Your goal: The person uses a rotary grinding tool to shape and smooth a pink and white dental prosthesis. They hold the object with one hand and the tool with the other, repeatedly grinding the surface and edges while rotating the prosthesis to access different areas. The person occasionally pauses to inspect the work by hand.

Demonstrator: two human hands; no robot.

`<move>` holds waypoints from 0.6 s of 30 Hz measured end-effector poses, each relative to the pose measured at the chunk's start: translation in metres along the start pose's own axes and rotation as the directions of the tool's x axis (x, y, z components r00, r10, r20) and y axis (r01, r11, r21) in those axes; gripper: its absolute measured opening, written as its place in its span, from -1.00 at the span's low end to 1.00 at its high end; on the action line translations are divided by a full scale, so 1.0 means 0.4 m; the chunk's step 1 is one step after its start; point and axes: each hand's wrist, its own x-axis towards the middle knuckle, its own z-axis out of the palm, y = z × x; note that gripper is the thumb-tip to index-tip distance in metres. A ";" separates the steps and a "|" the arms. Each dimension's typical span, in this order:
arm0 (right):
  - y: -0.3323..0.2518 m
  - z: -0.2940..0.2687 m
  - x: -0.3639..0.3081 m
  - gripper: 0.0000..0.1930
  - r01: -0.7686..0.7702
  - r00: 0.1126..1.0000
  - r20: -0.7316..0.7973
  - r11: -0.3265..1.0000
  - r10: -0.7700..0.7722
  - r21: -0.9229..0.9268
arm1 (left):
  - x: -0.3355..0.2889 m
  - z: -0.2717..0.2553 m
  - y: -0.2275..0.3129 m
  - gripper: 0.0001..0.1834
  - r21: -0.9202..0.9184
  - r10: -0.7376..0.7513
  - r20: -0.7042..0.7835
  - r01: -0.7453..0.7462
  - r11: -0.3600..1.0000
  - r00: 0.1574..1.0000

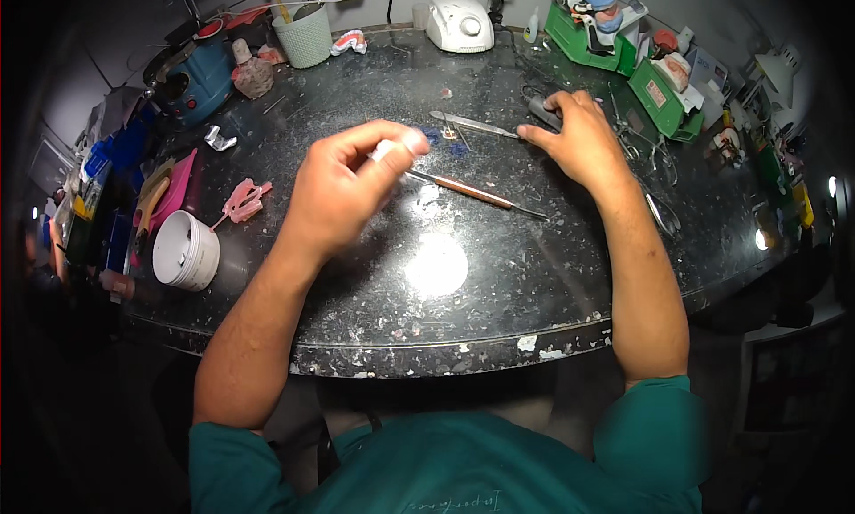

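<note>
My left hand (343, 184) is raised over the middle of the bench, its fingers closed around a small whitish piece (384, 148). Most of that piece is hidden, and the fingertips are blurred, so its kind cannot be told. My right hand (583, 144) reaches over the bench with thumb and fingers apart, beside a dark grey rotary handpiece (541, 110). The thumb tip is close to the end of a metal spatula (476, 124); whether it touches cannot be told. Between my hands lies a wooden-handled carving tool (472, 192).
Left stand a white tub (186, 251), a pink plastic piece (242, 200) and a blue machine (191, 82). A woven cup (304, 38) and white control box (460, 24) stand behind. Right are pliers (659, 158) and green boxes (663, 100) holding dental models.
</note>
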 end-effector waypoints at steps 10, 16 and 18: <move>0.083 -0.026 0.035 -0.34 -0.186 0.982 0.007 0.982 0.187 -0.041 | 0.017 -0.012 -0.012 -0.31 -0.872 0.106 0.399 0.340 0.353 0.911; 0.125 -0.037 0.045 -0.44 -0.170 0.982 0.090 0.984 0.164 0.060 | 0.009 -0.010 0.006 -0.34 -0.798 0.075 0.158 0.083 0.598 0.985; 0.127 -0.032 0.043 -0.46 -0.120 0.993 -0.014 0.991 0.121 0.066 | 0.009 -0.011 0.007 -0.35 -0.774 0.069 0.117 0.047 0.632 0.991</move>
